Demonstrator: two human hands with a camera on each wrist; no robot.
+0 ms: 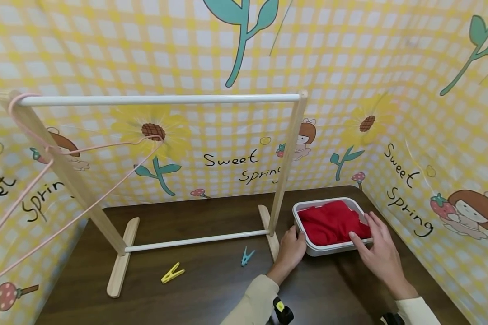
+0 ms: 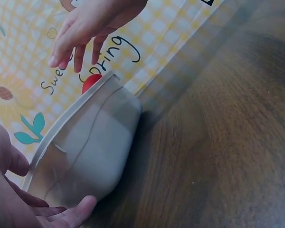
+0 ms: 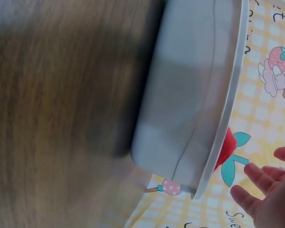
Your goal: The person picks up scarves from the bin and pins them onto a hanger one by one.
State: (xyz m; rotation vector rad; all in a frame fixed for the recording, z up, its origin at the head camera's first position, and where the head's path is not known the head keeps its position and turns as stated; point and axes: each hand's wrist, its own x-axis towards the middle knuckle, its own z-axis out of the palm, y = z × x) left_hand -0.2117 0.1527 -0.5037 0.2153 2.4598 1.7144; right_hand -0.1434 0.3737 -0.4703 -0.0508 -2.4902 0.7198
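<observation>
A white plastic basin (image 1: 337, 248) stands on the dark wooden table with a bunched red cloth (image 1: 329, 221) inside. My left hand (image 1: 291, 250) grips the basin's near left corner. In the left wrist view, the left hand's thumb is at the rim and its fingers reach along the lower wall. Over the basin's right end, my right hand (image 1: 380, 253) has its fingers spread, close above the cloth. The right wrist view has that right hand (image 3: 270, 194) beyond the rim, where only a bit of red cloth (image 3: 226, 149) shows.
Left of the basin stands a wooden drying rack with a white top bar (image 1: 162, 99). A pink hanger (image 1: 91, 208) is hooked at the bar's left end. A yellow clothespin (image 1: 172, 273) and a blue clothespin (image 1: 246, 257) lie in front. Patterned cloth walls (image 1: 211, 58) enclose the table.
</observation>
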